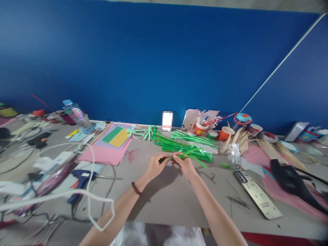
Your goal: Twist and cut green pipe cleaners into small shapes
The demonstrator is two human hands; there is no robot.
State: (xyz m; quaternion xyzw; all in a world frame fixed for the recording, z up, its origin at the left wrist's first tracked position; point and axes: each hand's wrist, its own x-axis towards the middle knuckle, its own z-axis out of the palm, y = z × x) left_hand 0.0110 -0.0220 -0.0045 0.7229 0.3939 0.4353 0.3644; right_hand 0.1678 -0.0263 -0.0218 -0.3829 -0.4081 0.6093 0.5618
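Over the middle of the table, my left hand point(156, 166) and my right hand point(186, 167) meet fingertip to fingertip. Both are pinched on light green pipe cleaners point(196, 158), whose long ends stick out to the right past my right hand. The part between my fingers is mostly covered. Just behind my hands lies a thick bundle of green pipe cleaners point(184, 148), partly in clear wrapping. Several shaped green pipe cleaner pieces point(143, 132) rest to the left of that bundle.
A phone point(257, 194) lies at right, near thin dark wires point(238, 201). At left are a blue glue gun point(83, 174), a white cable point(92, 160), coloured sheets point(112, 153) and a water bottle point(77, 114). Paper cups point(200, 129) stand against the blue wall point(164, 61).
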